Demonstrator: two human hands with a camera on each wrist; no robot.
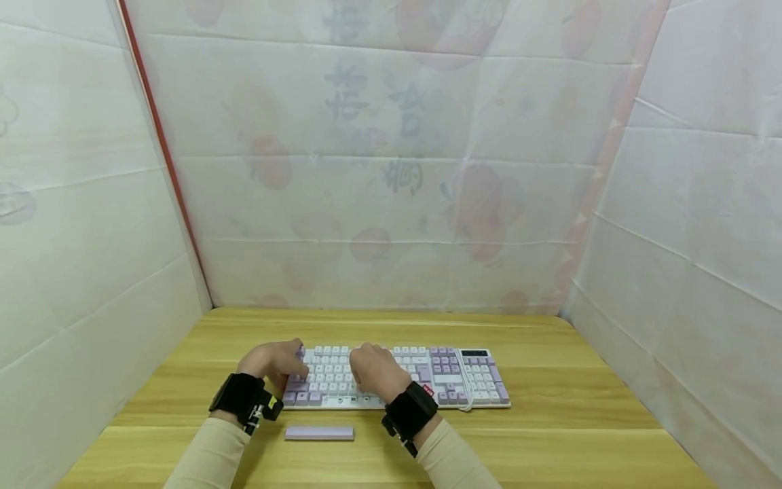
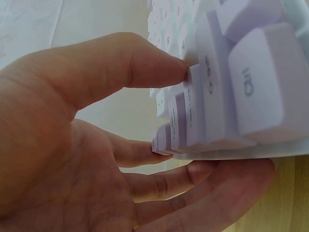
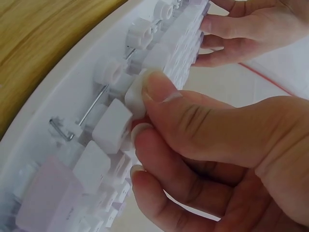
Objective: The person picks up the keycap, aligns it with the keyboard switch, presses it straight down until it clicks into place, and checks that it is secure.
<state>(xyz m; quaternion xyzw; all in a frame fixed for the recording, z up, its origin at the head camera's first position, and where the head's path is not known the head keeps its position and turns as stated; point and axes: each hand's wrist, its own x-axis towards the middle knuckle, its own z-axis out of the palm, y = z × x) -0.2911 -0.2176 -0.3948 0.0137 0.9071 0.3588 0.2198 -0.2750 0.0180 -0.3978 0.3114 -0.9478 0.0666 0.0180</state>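
Observation:
A white and lavender keyboard [image 1: 334, 371] lies on the wooden table. My left hand [image 1: 276, 358] grips its left end. In the left wrist view the thumb presses near the Caps Lock key [image 2: 194, 108], and the other fingers lie along the side edge. My right hand [image 1: 377, 370] is over the middle of the board; in the right wrist view its thumb and index finger pinch a white keycap [image 3: 135, 98] in the lowest letter row. Below that row, the bare space-bar slot shows a metal wire [image 3: 92, 104] and white sockets. The lavender space bar keycap [image 1: 320, 433] lies in front of the keyboard.
A white cable [image 1: 466, 380] is folded over the keyboard's right part, with a red tag [image 1: 427, 390] near my right wrist. Printed white sheets [image 1: 391, 204] stand behind and on both sides of the table [image 1: 568, 435].

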